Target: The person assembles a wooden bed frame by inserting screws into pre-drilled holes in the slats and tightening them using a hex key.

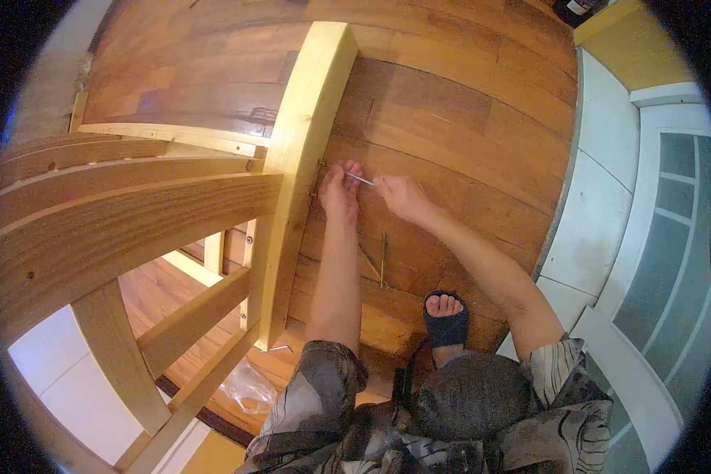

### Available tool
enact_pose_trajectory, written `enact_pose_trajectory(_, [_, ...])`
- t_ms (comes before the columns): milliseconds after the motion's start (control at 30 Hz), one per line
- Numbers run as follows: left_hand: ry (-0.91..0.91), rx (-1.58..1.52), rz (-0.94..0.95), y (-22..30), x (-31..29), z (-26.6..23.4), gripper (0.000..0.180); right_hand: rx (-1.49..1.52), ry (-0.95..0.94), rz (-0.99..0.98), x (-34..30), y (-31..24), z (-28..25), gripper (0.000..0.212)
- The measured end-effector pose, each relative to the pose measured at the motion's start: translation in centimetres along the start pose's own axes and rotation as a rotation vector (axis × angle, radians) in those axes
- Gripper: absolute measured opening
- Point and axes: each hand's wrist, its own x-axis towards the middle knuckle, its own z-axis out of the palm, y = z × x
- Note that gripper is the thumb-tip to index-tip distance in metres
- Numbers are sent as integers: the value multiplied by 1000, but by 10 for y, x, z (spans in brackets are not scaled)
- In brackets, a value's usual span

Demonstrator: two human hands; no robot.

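A thick pale wooden post [304,118] of a slatted wooden frame stands just left of my hands. Small metal bolt ends [321,163] stick out of its right face. My left hand [340,193] is beside that face, its fingers curled around the far end of a slim silvery hex key [360,178]. The near end of the hex key is closed in my right hand [403,197]. My left fingers hide its tip, so I cannot tell whether it sits in a bolt. Two long metal bolts [383,261] lie on the floor below my hands.
Wooden slats [134,205] run left from the post. Another bent metal key [276,347] shows at the post's lower end, near a clear plastic bag [249,387]. My sandalled foot [445,316] rests on the wooden floor [450,118]. A white-framed glazed door [671,213] stands right.
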Motion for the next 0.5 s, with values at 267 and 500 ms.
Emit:
enact_pose_trajectory(267, [-157, 81, -11, 5, -3, -2, 22, 1310, -582, 930, 24, 9, -14, 36])
enact_pose_trajectory(500, [-41, 102, 1, 4, -8, 6, 24, 349, -220, 477, 14, -1, -5, 39])
